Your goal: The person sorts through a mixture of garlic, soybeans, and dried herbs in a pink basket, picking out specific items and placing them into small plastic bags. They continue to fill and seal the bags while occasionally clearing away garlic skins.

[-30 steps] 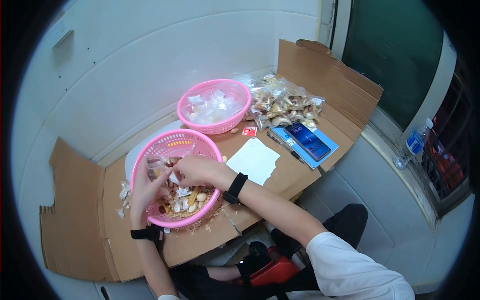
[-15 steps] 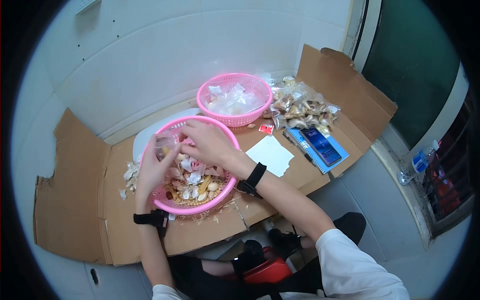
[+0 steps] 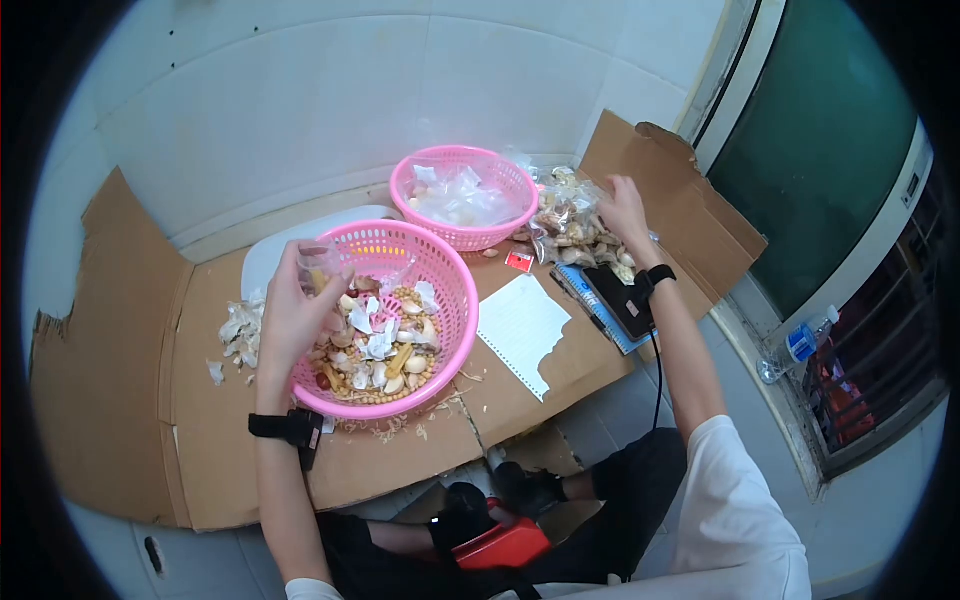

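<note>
We work over a flattened cardboard sheet [image 3: 130,400] that carries everything. Near its middle sits the big pink basket [image 3: 452,300], filled with mixed beans, nuts and torn white wrappers. A second pink basket [image 3: 430,172] stands at the sheet's far edge and holds clear bags. Just to its right, in the far right corner, lies a heap of clear packets [image 3: 572,228]. A white paper sheet [image 3: 520,325] lies right of the big basket, and beside it, at the right edge, a blue notebook [image 3: 592,290] carries a dark phone [image 3: 622,300].

Our left hand [image 3: 292,318] is above the big basket's left rim, fingers curled around a small clear packet [image 3: 318,266] held upright. Our right hand [image 3: 622,208] rests on the heap of clear packets; we cannot tell whether it grips one. Loose wrapper scraps [image 3: 236,325] lie left of the big basket, and a small red sachet [image 3: 518,260] lies between the two baskets and the heap.
</note>
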`<state>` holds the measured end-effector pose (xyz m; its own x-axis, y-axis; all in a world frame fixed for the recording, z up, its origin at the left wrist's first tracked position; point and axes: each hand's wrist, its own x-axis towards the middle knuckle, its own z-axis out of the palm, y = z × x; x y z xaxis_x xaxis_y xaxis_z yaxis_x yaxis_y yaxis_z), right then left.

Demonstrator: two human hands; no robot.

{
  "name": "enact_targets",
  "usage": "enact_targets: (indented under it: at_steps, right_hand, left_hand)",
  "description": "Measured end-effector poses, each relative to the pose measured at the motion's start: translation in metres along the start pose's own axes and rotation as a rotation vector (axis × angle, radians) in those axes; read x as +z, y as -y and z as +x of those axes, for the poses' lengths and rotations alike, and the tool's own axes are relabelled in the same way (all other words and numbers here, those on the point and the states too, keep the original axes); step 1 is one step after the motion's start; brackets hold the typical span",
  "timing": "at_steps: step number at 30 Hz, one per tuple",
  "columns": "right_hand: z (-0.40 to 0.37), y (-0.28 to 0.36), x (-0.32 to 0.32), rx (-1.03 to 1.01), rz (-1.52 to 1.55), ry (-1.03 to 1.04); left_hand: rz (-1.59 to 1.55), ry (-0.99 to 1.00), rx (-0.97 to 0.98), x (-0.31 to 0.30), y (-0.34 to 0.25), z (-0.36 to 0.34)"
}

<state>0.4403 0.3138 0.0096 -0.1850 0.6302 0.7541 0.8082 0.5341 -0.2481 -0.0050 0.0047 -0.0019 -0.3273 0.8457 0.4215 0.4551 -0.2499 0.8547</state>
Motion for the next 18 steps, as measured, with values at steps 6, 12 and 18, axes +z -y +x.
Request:
enact_targets:
  at_steps: [6,12,18]
  right_hand:
    - [-0.018,-0.018,-0.003,0.207,-0.158,0.171]
    - [-0.020,-0.070,-0.019,0.335,0.154,-0.035]
    - [-0.033,-0.091,-0.051,0.725,1.089,-0.105]
  left_hand:
    - [-0.042,0.029,-0.056,0.002,-0.007,-0.003]
    - [-0.044,0.031,-0.053,0.001,-0.002,-0.002]
    - [-0.025,0.018,-0.019,0.000,-0.002,-0.001]
